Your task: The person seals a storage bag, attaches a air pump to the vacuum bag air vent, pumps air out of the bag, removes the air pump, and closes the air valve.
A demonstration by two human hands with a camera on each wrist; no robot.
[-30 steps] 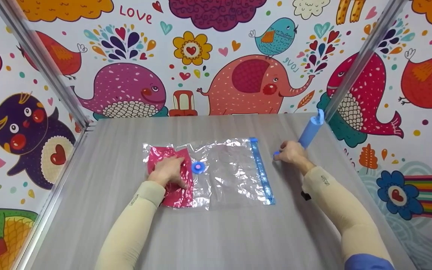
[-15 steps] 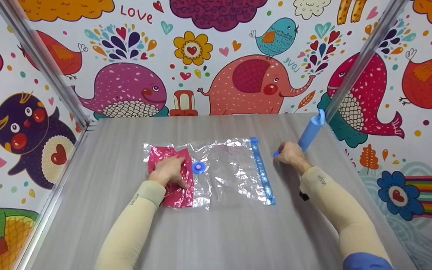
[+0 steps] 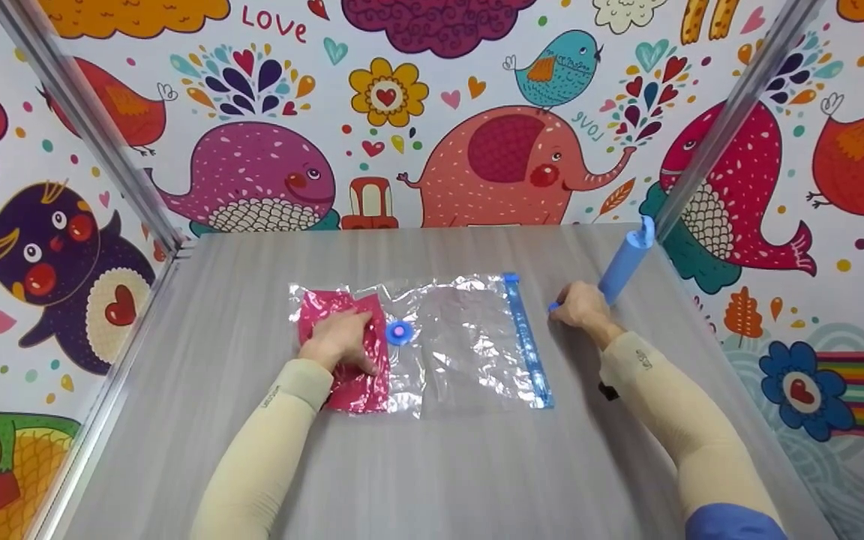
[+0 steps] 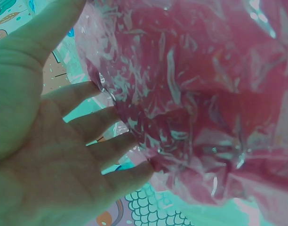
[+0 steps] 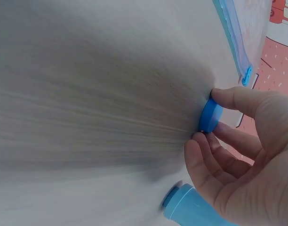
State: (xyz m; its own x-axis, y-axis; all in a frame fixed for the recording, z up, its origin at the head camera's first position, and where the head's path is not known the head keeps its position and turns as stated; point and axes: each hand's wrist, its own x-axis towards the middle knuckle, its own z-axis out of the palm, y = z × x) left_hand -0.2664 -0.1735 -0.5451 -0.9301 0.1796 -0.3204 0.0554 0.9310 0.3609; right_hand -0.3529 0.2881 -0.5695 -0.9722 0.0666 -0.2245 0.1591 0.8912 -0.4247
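Note:
A clear vacuum storage bag (image 3: 469, 345) lies flat on the grey table, with folded pink cloth (image 3: 368, 386) inside its left end. On top of the cloth part rests my left hand (image 3: 337, 341). Its fingers are spread and only lightly bent against the plastic in the left wrist view. Right of the cloth sits the bag's round blue valve (image 3: 400, 332), its centre pink. Beyond the bag's right end, my right hand (image 3: 584, 306) pinches a small round blue cap (image 5: 211, 115) between thumb and fingers, right at the tabletop. A blue hand pump (image 3: 625, 266) stands upright just behind that hand.
A blue zip strip (image 3: 526, 341) closes off the bag's right edge, with a slider (image 3: 511, 278) at its far end. Patterned walls and metal posts (image 3: 732, 120) border the table (image 3: 432, 480) at the back and sides.
Between one second and half a second ago, my right forearm shifts slightly left. The whole head view moves a little. Both hands keep their places on the bag and the cap.

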